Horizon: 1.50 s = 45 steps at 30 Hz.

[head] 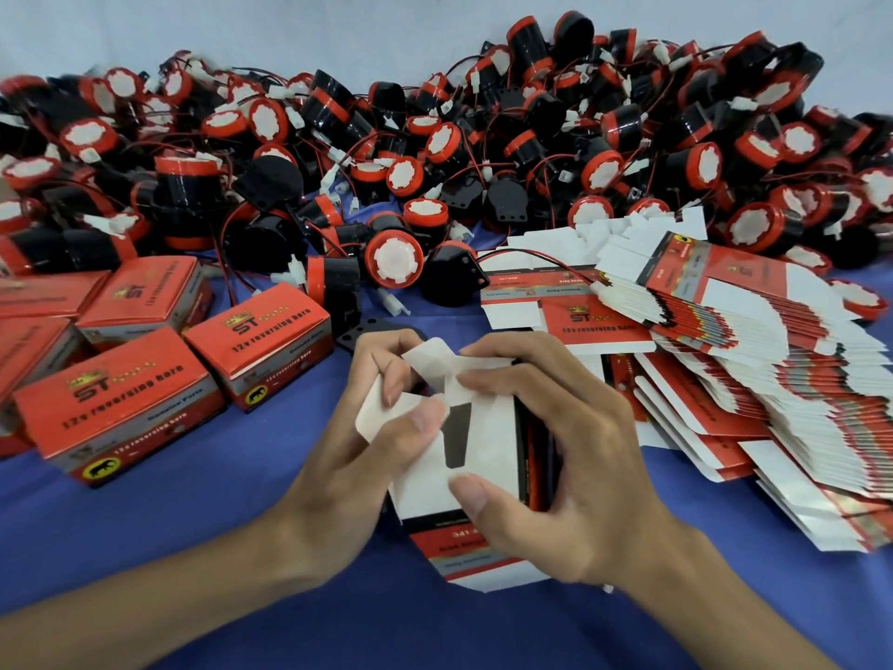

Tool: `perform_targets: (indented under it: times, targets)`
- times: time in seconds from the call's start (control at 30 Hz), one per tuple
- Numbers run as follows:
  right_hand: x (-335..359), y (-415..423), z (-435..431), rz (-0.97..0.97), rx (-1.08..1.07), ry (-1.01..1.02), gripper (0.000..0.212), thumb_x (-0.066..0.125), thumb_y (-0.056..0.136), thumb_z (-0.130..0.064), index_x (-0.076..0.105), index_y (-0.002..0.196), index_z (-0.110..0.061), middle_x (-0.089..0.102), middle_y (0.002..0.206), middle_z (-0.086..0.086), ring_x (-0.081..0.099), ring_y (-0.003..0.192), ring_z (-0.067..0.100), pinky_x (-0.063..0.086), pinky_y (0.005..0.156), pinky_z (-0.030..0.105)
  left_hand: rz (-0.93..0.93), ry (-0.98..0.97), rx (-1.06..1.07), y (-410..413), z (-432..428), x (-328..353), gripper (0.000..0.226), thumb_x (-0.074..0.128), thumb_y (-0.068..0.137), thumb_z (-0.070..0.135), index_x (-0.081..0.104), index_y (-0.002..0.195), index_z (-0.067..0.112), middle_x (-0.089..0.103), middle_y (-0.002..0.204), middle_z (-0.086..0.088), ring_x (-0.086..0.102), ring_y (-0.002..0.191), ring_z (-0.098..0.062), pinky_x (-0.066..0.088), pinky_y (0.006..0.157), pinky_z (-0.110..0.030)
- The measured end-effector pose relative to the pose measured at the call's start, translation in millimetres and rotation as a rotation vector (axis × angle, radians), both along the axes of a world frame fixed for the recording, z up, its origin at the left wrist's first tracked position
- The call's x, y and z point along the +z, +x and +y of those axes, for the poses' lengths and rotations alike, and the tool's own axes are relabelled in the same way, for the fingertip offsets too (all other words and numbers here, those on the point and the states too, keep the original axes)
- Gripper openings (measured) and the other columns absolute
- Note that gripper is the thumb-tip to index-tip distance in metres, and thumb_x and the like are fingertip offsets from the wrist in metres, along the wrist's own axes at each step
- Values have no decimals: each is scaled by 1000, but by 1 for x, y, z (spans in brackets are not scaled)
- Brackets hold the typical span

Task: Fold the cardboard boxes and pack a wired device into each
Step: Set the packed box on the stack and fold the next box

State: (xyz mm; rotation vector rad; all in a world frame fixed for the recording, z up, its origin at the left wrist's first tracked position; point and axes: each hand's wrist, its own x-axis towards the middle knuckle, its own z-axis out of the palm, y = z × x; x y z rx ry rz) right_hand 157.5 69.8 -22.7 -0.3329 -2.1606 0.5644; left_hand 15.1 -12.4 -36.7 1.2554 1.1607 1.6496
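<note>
A half-formed red and white cardboard box [483, 447] stands between my hands above the blue tablecloth, its white flaps turned up toward me. My left hand [357, 427] pinches a white side flap between thumb and fingers. My right hand [555, 456] grips the box's right side, thumb pressing on the white panel. A large heap of black and red wired horns [435, 152] fills the back of the table. One horn [394, 258] with a white face lies closest, just beyond the box.
Several closed red boxes [121, 403] sit at the left. A fanned stack of flat box blanks [754, 360] spreads across the right side. Blue tablecloth [217, 515] shows around and in front of my hands.
</note>
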Motion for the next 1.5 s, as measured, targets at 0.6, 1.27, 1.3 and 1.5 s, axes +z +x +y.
perform_targets:
  times: [0.6, 1.27, 1.3, 1.5]
  targets:
    - [4, -3, -6, -87, 17, -40, 42, 60, 74, -44, 62, 88, -5, 57, 99, -1, 54, 93, 17, 43, 82, 25, -26, 72, 17, 1, 4, -4, 28, 59, 77, 11, 32, 83, 13, 51, 89, 12, 55, 95, -6, 49, 81, -20]
    - [-4, -2, -3, 28, 54, -37, 51, 61, 68, -41, 67, 101, -3, 58, 95, 10, 57, 90, 27, 46, 75, 37, 201, 145, 104, -1, 5, 2, 12, 47, 78, 30, 42, 73, 21, 47, 82, -1, 45, 75, -19, 41, 64, -22]
    - [-4, -2, -3, 42, 61, -34, 50, 61, 68, -40, 68, 100, -2, 59, 94, 11, 57, 89, 28, 46, 75, 38, 216, 150, 100, 0, 4, 3, 15, 47, 79, 31, 41, 71, 19, 45, 82, -5, 43, 74, -23, 40, 64, -24]
    - [-8, -2, -3, 103, 66, -14, 41, 62, 67, -38, 68, 79, 1, 59, 90, 8, 57, 84, 25, 45, 72, 35, 118, 173, 167, 2, 2, -1, 25, 50, 76, 26, 31, 69, 11, 43, 74, -10, 44, 74, -32, 44, 68, -27]
